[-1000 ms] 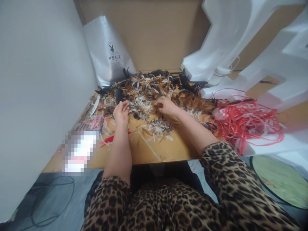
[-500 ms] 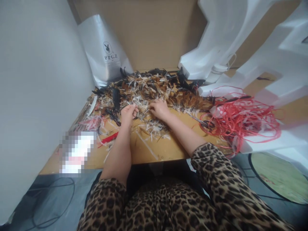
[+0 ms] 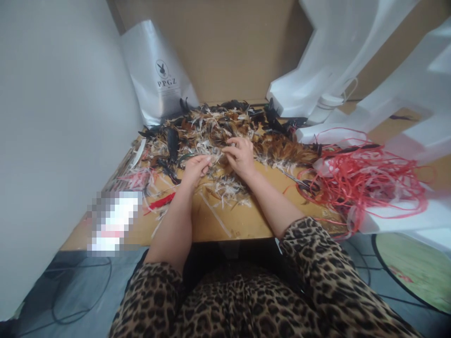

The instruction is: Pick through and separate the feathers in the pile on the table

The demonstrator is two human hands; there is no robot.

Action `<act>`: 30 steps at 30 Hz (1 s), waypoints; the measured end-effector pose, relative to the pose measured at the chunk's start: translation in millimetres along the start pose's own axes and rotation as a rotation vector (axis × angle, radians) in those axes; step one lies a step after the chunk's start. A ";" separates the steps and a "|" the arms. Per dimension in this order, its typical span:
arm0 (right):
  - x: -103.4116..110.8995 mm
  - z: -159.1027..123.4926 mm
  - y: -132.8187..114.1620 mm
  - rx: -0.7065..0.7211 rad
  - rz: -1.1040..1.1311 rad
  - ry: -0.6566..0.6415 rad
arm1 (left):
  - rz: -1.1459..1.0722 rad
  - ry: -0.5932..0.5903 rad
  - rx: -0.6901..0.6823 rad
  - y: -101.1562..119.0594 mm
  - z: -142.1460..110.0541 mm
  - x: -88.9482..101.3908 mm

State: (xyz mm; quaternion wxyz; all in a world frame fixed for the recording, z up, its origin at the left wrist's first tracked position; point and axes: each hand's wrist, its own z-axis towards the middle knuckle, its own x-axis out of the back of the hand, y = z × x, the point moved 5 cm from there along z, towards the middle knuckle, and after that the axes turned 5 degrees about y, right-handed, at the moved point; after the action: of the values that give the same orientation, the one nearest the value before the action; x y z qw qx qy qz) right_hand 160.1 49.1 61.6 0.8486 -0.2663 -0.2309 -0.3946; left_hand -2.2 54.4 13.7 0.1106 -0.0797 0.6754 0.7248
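My left hand [image 3: 197,170] is closed, thumb and forefinger pinched on a feather whose pale, wispy end shows at the fingertips. Facing it, my right hand [image 3: 241,156] hovers at the front of the feather pile with its fingers curved and a gap between them; I see nothing held there. Brown, black and whitish feathers [image 3: 225,123] lie heaped behind both hands. Loose white fluffy feathers [image 3: 229,188] are scattered on the wooden table [image 3: 246,220] below them.
Scissors [image 3: 308,186] lie beside a tangle of red ribbon [image 3: 373,180] on the right. A silver bag [image 3: 160,89] stands at the back left. A red strip [image 3: 162,201] and a blurred-out bright object [image 3: 114,223] are at the left. White sheeting [image 3: 338,51] and a lidded container [image 3: 326,105] are behind.
My right hand has lifted slightly from the feathers, its fingers spreading. My left hand has shifted a little right, closer to it. The whole view has moved slightly.
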 end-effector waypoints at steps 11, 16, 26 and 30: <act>-6.5 -5.5 -11.3 0.077 0.043 -0.048 | -0.013 -0.127 0.161 -5.4 -5.3 -12.5; -3.7 -6.6 -3.7 -0.044 0.077 0.057 | -0.089 0.037 0.145 7.5 4.3 -4.4; -32.6 -15.2 -8.2 -0.059 0.085 -0.139 | -0.342 0.251 0.011 22.1 21.5 29.2; -40.1 -17.5 -12.3 -0.103 0.030 -0.228 | -0.369 0.245 0.015 7.8 22.4 34.2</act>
State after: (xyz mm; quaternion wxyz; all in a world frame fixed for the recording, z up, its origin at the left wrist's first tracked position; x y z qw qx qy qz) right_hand 130.2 53.2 27.6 0.8077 -0.3562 -0.3013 -0.3606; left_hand -36.5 78.1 13.8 0.1591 -0.2888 0.6632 0.6719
